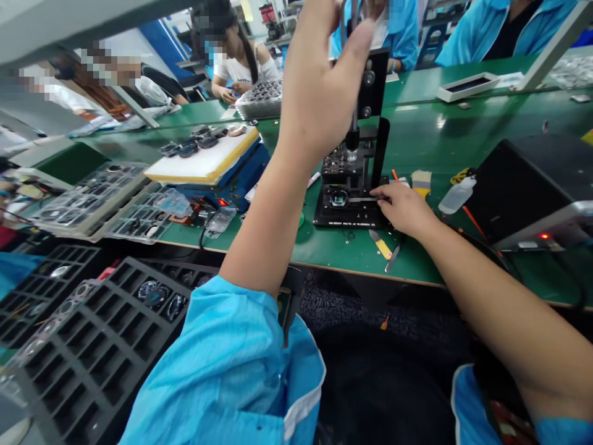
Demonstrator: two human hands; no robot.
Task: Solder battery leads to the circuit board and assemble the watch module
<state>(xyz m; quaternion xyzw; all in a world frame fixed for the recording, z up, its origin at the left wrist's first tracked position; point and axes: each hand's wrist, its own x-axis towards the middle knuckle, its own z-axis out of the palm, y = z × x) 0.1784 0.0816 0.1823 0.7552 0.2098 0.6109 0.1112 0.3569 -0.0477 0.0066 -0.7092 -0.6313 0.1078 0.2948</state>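
My left hand (324, 80) is raised in front of the black hand press (374, 86), its thumb across the upright metal lever (343, 21). The fingertips are cut off by the top edge, but the hand appears closed on the lever. Below it, a round watch case (338, 198) sits in the fixture on the press base (343, 221). My right hand (402, 207) rests at the right side of this base. Its fingers are bent and pressed together at the end of a thin metal slide bar (361, 199), which points towards the watch case.
Tweezers (393, 258) and a yellow-handled blade (380, 245) lie before the press. A white bottle (458, 195) and black machine (542, 185) stand right. Left are a foam-topped blue box (236, 173), parts trays (139, 213) and a black compartment tray (99, 327). People sit opposite.
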